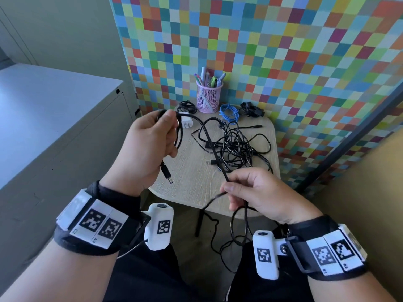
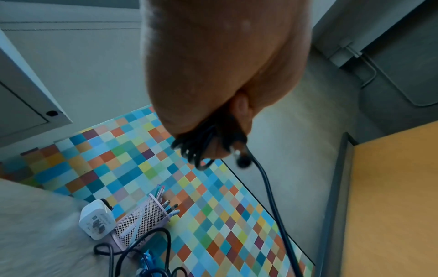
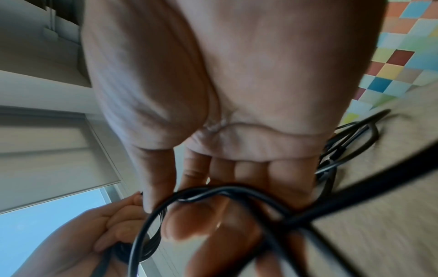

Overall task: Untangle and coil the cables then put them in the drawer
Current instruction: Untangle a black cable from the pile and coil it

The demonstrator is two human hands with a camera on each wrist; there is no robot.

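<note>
My left hand (image 1: 152, 136) holds a small coil of black cable (image 1: 180, 136) above the table's left side; its barrel plug (image 1: 166, 174) dangles below the palm. In the left wrist view the coil (image 2: 201, 148) shows under the curled fingers. The same cable runs down to my right hand (image 1: 257, 192), which pinches it between thumb and fingers near the table's front edge, with slack (image 1: 235, 232) hanging toward the floor. The right wrist view shows that cable (image 3: 213, 193) looped over the thumb. A tangle of black cables (image 1: 235, 147) lies on the small wooden table (image 1: 192, 184).
A pink mesh pen cup (image 1: 208, 98), a white charger (image 1: 187, 123), a blue coiled cable (image 1: 229, 113) and two bundled black cables (image 1: 250, 110) stand at the table's back. A grey cabinet (image 1: 54, 118) is on the left, a chequered wall behind.
</note>
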